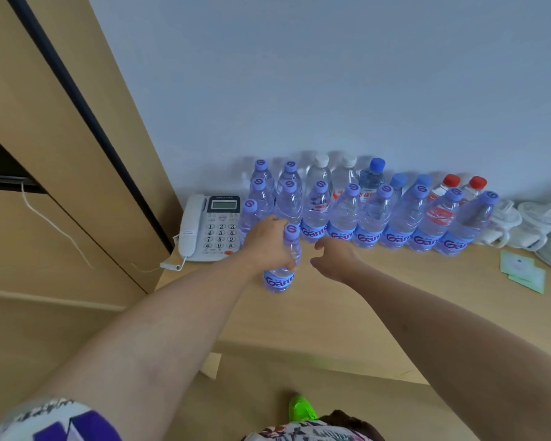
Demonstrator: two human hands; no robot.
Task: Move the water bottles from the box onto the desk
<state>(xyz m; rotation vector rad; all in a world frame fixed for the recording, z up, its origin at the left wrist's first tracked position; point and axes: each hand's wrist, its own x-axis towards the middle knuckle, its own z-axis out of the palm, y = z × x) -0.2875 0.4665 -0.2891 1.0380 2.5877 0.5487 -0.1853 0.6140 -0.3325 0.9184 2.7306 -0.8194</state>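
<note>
My left hand [269, 241] grips a clear water bottle [283, 275] with a purple cap and a blue label. That bottle stands upright on the wooden desk [347, 313], in front of the others. My right hand [334, 257] hovers just to its right with fingers loosely curled, holding nothing. Several more water bottles [372, 211] stand in rows against the wall, most with purple caps, a few with white, blue or red caps. The box is out of view.
A white desk phone [209, 229] sits left of the bottles, its cord hanging off the desk edge. White cups [522, 224] and green paper packets [522, 272] lie at the right. A wooden cabinet [61, 186] rises on the left.
</note>
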